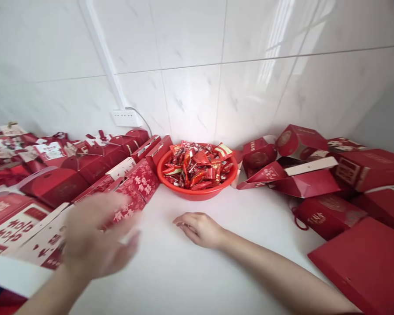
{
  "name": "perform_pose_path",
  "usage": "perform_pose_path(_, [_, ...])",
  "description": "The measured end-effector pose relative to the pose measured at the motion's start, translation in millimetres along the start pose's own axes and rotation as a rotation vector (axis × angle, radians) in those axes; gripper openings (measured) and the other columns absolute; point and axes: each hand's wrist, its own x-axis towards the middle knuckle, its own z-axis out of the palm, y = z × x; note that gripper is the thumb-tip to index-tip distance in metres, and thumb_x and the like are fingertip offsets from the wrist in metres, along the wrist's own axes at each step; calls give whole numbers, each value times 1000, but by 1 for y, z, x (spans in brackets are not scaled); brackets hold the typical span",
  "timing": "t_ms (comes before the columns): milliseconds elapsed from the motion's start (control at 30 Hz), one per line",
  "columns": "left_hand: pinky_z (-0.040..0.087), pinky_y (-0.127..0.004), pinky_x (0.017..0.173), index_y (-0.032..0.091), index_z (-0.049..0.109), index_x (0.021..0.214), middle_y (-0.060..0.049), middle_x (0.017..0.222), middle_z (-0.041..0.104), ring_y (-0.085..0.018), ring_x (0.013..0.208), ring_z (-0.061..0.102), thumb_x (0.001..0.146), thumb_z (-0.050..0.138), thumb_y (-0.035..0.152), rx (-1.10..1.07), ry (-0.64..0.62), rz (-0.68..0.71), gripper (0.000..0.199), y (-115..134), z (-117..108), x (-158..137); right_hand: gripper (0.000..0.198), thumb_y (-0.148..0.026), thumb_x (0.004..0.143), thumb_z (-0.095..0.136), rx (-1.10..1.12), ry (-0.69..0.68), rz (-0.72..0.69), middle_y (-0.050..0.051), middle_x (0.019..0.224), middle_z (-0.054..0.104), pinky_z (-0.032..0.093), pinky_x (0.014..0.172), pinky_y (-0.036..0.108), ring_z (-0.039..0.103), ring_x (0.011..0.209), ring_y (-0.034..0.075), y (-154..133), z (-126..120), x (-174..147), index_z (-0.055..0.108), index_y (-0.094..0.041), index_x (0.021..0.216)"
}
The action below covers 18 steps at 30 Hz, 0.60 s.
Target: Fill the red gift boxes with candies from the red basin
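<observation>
My left hand (pixel 95 236) is raised over the left side of the table, in front of the red candy boxes (pixel 136 186). It is blurred by motion, but the thumb stands apart from the stretched fingers and nothing shows in it. On the white table (pixel 170 271) rests my right hand (pixel 200 229), its fingers curled in, with no object visible in them. Just beyond it, against the wall, stands a red plastic basin (pixel 197 194) heaped with candies (pixel 200 168) in shiny red wrappers. Neither hand touches the basin.
Several rows of standing red gift boxes (pixel 85 164) fill the left side. To the right lies a loose pile of red boxes (pixel 318 175), some with open flaps, and a large red box (pixel 364 262) near the front. A power strip (pixel 126 118) hangs on the tiled wall.
</observation>
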Motion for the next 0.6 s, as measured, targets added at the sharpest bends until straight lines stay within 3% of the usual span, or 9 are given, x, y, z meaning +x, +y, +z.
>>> perform_pose_path(33, [30,-53,116,50,61,117,5,114,66,-29,116,60,77,70,33,-7,47,245,45,21,23,4,25,-22,95,46,-86,10,-75,5,108,69,50,91,32,66,96,17,-7,-19,5,59,-26,115])
perform_pose_path(67, [30,-49,118,49,61,119,6,108,69,-24,108,64,78,70,27,-36,56,345,47,42,48,7,25,-23,96,44,-167,55,-113,6,109,70,50,91,32,66,97,18,-14,-42,9,60,-25,115])
perform_pose_path(133, [29,-45,119,45,61,123,4,108,72,-20,105,66,86,60,19,-196,-78,443,45,75,95,13,23,-26,98,43,-315,220,-77,7,105,70,49,90,33,66,96,19,-31,-93,12,62,-23,110])
perform_pose_path(200, [27,-47,120,39,62,125,1,121,69,-23,117,62,90,54,26,-345,-306,509,38,96,138,24,22,-27,98,45,-410,382,50,7,109,70,49,90,33,65,101,20,-45,-145,7,63,-21,110])
perform_pose_path(300, [19,-55,121,30,55,137,-5,151,44,-29,141,38,95,48,35,-401,-571,406,43,103,186,42,22,-30,96,48,-511,682,270,6,100,71,50,83,33,66,91,20,-49,-209,-22,65,-21,105])
perform_pose_path(367, [19,-58,120,31,40,148,-5,160,28,-31,147,25,97,47,43,-439,-692,328,53,99,204,48,21,-29,94,49,-601,803,455,7,100,71,50,82,37,65,90,23,-40,-238,-49,67,-21,102])
perform_pose_path(433, [19,-57,120,35,28,153,-3,161,23,-29,149,21,97,45,47,-478,-767,290,59,92,214,49,24,-29,93,47,-736,880,597,10,101,69,48,85,43,63,94,26,-26,-258,-76,68,-20,98])
perform_pose_path(600, [18,-54,121,39,22,154,1,162,20,-28,150,19,99,41,48,-475,-790,262,59,84,215,42,40,-42,96,40,-870,955,651,15,105,66,41,96,50,55,109,31,4,-281,-103,69,-19,80])
